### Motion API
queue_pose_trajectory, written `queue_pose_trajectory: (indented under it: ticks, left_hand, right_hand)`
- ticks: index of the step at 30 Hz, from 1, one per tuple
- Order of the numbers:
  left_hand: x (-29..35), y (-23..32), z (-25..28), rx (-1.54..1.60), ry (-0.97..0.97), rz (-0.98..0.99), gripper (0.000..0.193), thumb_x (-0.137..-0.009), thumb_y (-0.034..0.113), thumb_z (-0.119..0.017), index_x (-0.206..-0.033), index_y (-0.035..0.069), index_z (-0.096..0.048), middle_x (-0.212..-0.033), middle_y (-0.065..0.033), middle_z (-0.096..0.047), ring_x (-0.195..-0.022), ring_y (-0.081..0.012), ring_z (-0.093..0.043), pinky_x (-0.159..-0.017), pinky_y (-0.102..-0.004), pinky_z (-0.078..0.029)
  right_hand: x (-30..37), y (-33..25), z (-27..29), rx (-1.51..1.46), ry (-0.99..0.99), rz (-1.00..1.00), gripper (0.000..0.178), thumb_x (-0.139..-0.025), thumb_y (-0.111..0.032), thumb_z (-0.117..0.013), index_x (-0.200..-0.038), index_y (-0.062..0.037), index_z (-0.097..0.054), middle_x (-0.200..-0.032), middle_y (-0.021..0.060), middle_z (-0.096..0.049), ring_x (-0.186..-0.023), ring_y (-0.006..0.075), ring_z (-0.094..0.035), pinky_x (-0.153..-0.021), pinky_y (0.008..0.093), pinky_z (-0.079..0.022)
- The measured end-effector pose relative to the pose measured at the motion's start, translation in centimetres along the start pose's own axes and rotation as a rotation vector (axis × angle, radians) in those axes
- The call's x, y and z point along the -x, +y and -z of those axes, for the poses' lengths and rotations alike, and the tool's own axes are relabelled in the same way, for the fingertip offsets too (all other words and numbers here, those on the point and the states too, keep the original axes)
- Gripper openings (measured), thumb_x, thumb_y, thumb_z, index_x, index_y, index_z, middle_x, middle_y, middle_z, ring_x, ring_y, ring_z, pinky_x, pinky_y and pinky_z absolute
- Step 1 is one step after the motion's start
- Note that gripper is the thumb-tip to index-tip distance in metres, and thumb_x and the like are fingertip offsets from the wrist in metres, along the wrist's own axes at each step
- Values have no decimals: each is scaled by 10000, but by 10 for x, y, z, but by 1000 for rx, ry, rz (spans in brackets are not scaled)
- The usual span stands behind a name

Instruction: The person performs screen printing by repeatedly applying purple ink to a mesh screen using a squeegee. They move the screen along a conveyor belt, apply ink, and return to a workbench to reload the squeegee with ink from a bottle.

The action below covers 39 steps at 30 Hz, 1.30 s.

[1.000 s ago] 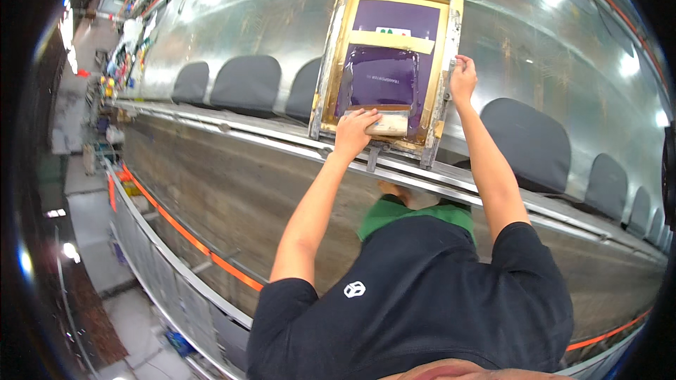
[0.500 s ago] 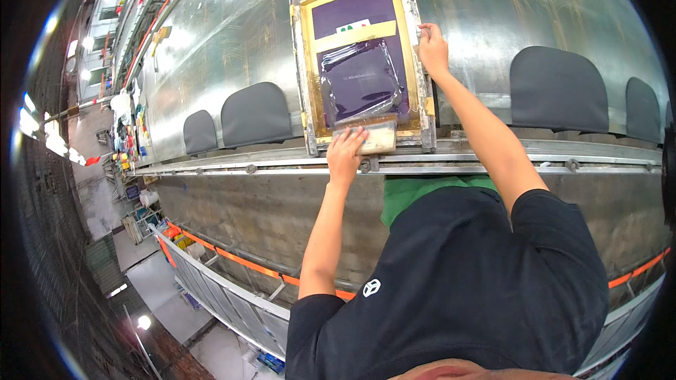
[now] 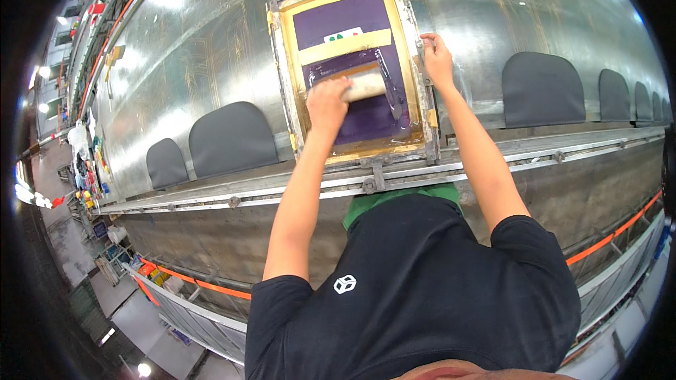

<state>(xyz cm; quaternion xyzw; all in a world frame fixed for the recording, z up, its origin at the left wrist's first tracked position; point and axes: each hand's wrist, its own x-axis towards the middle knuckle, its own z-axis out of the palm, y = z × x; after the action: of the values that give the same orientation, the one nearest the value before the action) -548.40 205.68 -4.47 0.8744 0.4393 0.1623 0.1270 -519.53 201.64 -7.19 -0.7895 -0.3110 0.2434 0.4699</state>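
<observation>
A screen printing frame (image 3: 283,70) with a purple mesh (image 3: 341,15) lies flat on the metal table in front of me. Yellow tape (image 3: 346,46) crosses its upper part and lines its inner edges. My left hand (image 3: 328,104) is closed around a squeegee (image 3: 367,88) with a pale handle, partly covered by my fingers. The squeegee rests on the mesh below the tape strip, with glossy wet ink around it. At the frame's right edge, my right hand (image 3: 438,62) grips the rail with curled fingers.
Dark grey rounded panels (image 3: 234,134) lie along the table (image 3: 465,0) on both sides, including a large one at right (image 3: 543,89). A metal rail (image 3: 493,171) runs along the near edge. Behind me stands a barrier with an orange strip (image 3: 612,229).
My left hand has pushed the squeegee from the near end of the frame up across the mesh, toward the tape strip. My right hand stays at the right edge. The whole view has shifted slightly.
</observation>
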Motion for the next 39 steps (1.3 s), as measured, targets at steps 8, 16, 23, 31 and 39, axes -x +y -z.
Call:
queue_pose_trajectory:
  ticks: [8, 16, 23, 31, 39]
  left_hand:
    - [21, 19, 20, 47, -110, 38, 463, -720, 40, -689, -1128, 254, -743, -1139, 15, -726, -1032, -225, -679, -819, -394, -527]
    - [-27, 8, 1, -39, -72, 8, 384, -746, 33, -651, -1060, 229, -755, -1071, 5, -736, -977, -233, -673, -818, -429, -488]
    - [94, 35, 9, 42, -74, -106, 495, -712, -17, -656, -1161, 186, -694, -1268, 9, -670, -1194, -264, -595, -923, -439, -444]
    - [140, -12, 67, 104, -4, 22, 594, -683, 27, -711, -1243, 219, -667, -1336, 38, -630, -1241, -238, -556, -944, -424, -443]
    - [205, -230, 132, -30, -36, 98, 540, -732, 53, -678, -1234, 250, -671, -1334, 59, -626, -1241, -236, -544, -999, -466, -425]
  right_hand:
    - [-14, 16, 5, 31, 23, -1, 222, -972, -255, -557, -1113, -127, -673, -871, 151, -686, -811, 265, -639, -779, 390, -481]
    - [-19, 16, 2, 38, 38, 98, 218, -965, -236, -566, -1089, -103, -686, -840, 164, -688, -784, 282, -651, -751, 390, -491]
    - [-36, 43, -6, 48, 28, 145, 233, -945, -235, -576, -1078, -98, -709, -946, 166, -712, -939, 298, -673, -842, 382, -501]
    - [15, -68, -54, 22, 86, 190, 220, -938, -226, -578, -1062, -103, -713, -924, 139, -711, -883, 266, -649, -825, 393, -486]
    - [124, -113, -276, -128, 54, 302, 259, -1005, -220, -519, -1106, -7, -628, -1097, 191, -690, -1053, 334, -654, -907, 400, -487]
